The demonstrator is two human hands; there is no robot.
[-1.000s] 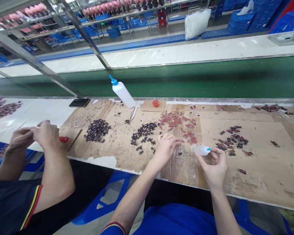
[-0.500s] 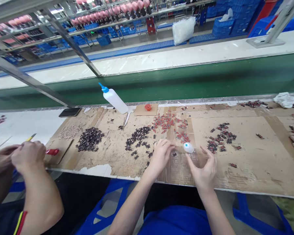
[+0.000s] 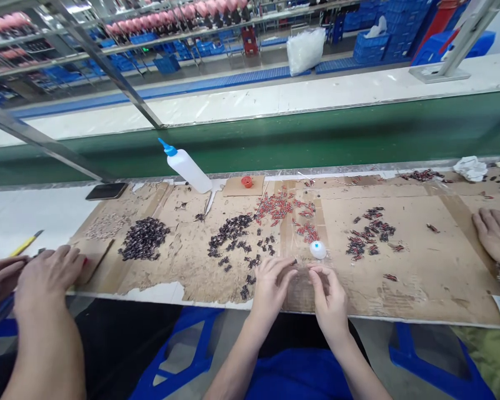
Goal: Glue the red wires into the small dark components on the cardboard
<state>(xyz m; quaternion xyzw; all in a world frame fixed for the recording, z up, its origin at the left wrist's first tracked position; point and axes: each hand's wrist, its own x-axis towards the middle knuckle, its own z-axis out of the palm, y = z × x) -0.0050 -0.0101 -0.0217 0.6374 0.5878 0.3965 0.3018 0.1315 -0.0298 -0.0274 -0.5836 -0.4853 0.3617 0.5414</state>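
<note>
Cardboard sheets (image 3: 400,289), taped and torn, cover this stretch of the workbench, with a green conveyor belt (image 3: 316,133) running along its far edge. The person's left hand (image 3: 270,286) and right hand (image 3: 327,294) are drawn close together at the near edge, fingertips curled inward and almost meeting. They seem to pinch some tiny part between them, but it is too small for me to tell what, or which hand grips it.

Just beyond the right hand's fingertips lies a small white dropper bottle (image 3: 318,249) with a blue tip, on its side and untouched. A careless knuckle could knock it rolling into the red parts (image 3: 306,229) just behind it, and if its tip is open it might leak onto them or the cardboard.

A scatter of dark parts (image 3: 233,236) lies left of the hands, with strays right by the left wrist near the bench edge; a sweep of the forearm would likely push those off onto the floor. Another mixed cluster (image 3: 369,236) sits to the right, well clear.

Farther back, a big squeeze bottle (image 3: 185,165) leans tilted by a red cap (image 3: 246,181), looking easy to topple. A neighbour's hands (image 3: 37,278) work at the left beside a larger dark heap (image 3: 144,239), and another person's hand (image 3: 495,233) rests at the right; crossed reaches could jumble the piles.
</note>
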